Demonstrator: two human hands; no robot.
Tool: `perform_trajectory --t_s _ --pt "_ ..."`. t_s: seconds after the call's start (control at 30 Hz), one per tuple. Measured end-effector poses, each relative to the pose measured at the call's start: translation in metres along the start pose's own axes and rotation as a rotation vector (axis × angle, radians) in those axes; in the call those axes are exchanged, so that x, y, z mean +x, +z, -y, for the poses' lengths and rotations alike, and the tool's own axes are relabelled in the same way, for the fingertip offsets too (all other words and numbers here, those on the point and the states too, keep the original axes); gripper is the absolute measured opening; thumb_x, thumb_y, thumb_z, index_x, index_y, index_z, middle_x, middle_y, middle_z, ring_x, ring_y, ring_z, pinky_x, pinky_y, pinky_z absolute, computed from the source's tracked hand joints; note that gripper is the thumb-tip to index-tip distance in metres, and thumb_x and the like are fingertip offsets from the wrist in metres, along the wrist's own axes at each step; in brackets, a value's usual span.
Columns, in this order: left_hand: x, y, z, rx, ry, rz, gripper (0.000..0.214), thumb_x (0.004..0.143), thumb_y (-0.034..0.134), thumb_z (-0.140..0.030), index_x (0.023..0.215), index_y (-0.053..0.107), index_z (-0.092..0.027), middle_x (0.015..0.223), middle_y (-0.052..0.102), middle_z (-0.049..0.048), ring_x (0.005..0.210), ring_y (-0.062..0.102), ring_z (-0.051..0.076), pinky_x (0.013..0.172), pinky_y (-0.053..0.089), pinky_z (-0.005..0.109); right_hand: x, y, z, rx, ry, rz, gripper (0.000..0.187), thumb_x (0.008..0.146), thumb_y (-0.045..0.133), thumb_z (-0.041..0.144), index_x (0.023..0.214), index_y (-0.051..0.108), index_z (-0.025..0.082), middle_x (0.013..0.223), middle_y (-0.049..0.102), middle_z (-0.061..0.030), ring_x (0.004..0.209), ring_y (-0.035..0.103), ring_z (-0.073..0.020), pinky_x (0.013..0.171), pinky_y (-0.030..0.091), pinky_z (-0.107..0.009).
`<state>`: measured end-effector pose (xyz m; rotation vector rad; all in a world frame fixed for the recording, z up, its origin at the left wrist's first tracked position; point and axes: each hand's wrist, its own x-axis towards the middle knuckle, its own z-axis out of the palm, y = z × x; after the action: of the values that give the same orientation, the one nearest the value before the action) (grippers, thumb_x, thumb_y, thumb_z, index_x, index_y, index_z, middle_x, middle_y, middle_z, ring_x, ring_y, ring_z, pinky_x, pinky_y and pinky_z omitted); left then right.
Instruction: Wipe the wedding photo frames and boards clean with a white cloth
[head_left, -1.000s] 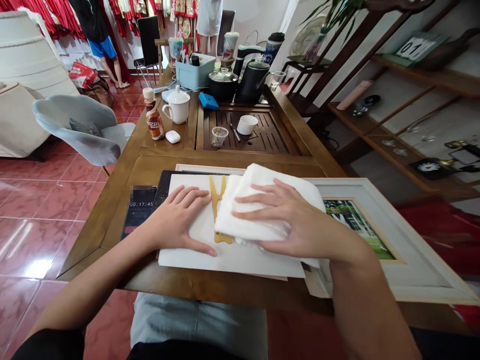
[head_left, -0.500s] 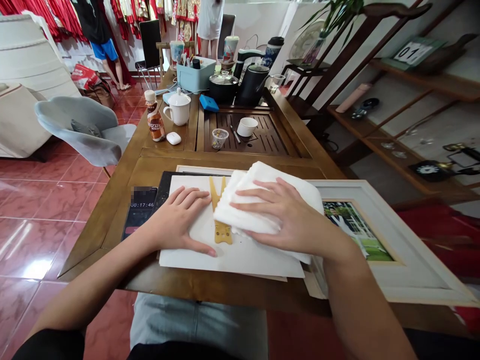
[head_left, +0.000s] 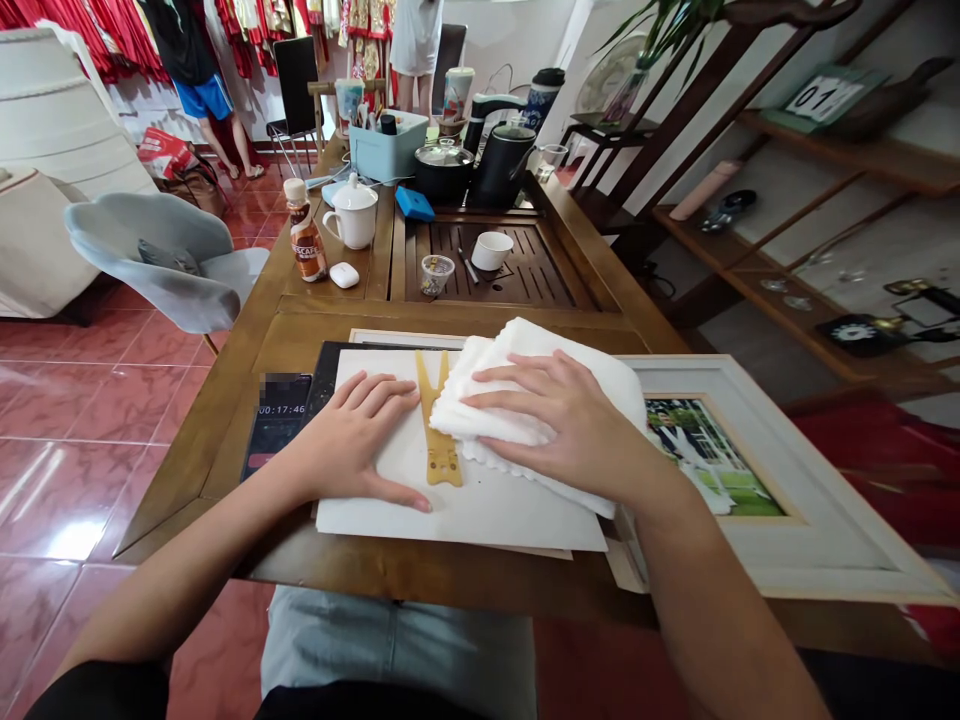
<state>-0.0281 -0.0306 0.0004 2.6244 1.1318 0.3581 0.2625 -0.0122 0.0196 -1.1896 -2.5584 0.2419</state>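
Note:
My left hand (head_left: pixel 358 435) lies flat, fingers spread, on a white board (head_left: pixel 465 505) at the table's near edge. My right hand (head_left: pixel 559 420) presses flat on a folded white cloth (head_left: pixel 517 380) that rests on the board's right part. Between the hands a yellow forked plastic tool (head_left: pixel 439 440) lies on the board, its lower end uncovered. A white picture frame (head_left: pixel 787 500) with a photo sits to the right, partly under the cloth and my forearm.
A phone with a timer (head_left: pixel 279 420) lies left of the board. Farther back stand a coffee bottle (head_left: pixel 304 232), white teapot (head_left: pixel 352 212), earbud case (head_left: pixel 344 274), wooden tea tray (head_left: pixel 525 265) with cups, kettles (head_left: pixel 506 160). Grey chair (head_left: pixel 161 255) left; shelves right; people stand behind.
My right hand has slid the cloth up and to the right, uncovering the lower end of the yellow tool. The left hand has stayed put.

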Motion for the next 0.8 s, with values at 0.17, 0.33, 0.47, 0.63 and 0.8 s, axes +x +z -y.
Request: perform_trajectory --t_s 0.17,0.33,0.47,0.63,0.8 --pt "0.0 0.001 0.0 -0.012 -0.004 -0.005 0.102 0.077 0.062 -0.088 0.151 0.043 -0.02 0.153 0.05 0.0171 0.147 0.041 0.041 0.128 0.018 0.059 -0.01 -0.01 -0.009 0.08 -0.155 0.135 0.027 0.086 0.073 0.05 0.111 0.078 0.043 0.131 0.072 0.0027 0.134 0.056 -0.0336 0.12 0.028 -0.065" --pt "0.0 0.001 0.0 -0.011 -0.005 -0.008 0.103 0.077 0.062 -0.088 0.151 0.043 -0.02 0.153 0.05 0.017 0.147 0.04 0.041 0.128 0.017 0.059 -0.008 -0.007 -0.009 0.068 -0.1 0.118 0.024 0.091 0.068 0.048 0.113 0.077 0.043 0.134 0.071 0.0041 0.135 0.055 -0.0321 0.121 0.028 -0.064" --pt "0.0 0.001 -0.001 -0.009 -0.01 -0.008 0.103 0.077 0.06 -0.09 0.151 0.043 -0.019 0.153 0.051 0.0174 0.147 0.041 0.04 0.128 0.018 0.059 -0.001 0.005 -0.002 -0.046 0.027 -0.004 0.034 0.099 0.056 0.048 0.125 0.072 0.036 0.142 0.066 -0.0013 0.14 0.05 -0.0346 0.12 0.028 -0.066" --pt "0.0 0.001 -0.002 -0.01 -0.019 -0.007 0.104 0.077 0.058 -0.092 0.15 0.044 -0.018 0.153 0.051 0.0178 0.147 0.041 0.039 0.128 0.018 0.059 -0.004 0.003 0.004 -0.098 0.035 0.005 0.063 0.09 0.06 0.065 0.145 0.057 0.035 0.157 0.052 -0.0058 0.146 0.044 -0.0382 0.12 0.026 -0.071" --pt "0.0 0.001 -0.002 -0.02 -0.014 -0.008 0.104 0.077 0.057 -0.092 0.15 0.044 -0.019 0.153 0.051 0.0169 0.148 0.041 0.038 0.129 0.018 0.057 -0.01 -0.001 0.005 -0.163 0.023 0.045 0.067 0.088 0.06 0.052 0.151 0.051 0.032 0.162 0.045 -0.0091 0.151 0.038 -0.0401 0.117 0.031 -0.072"
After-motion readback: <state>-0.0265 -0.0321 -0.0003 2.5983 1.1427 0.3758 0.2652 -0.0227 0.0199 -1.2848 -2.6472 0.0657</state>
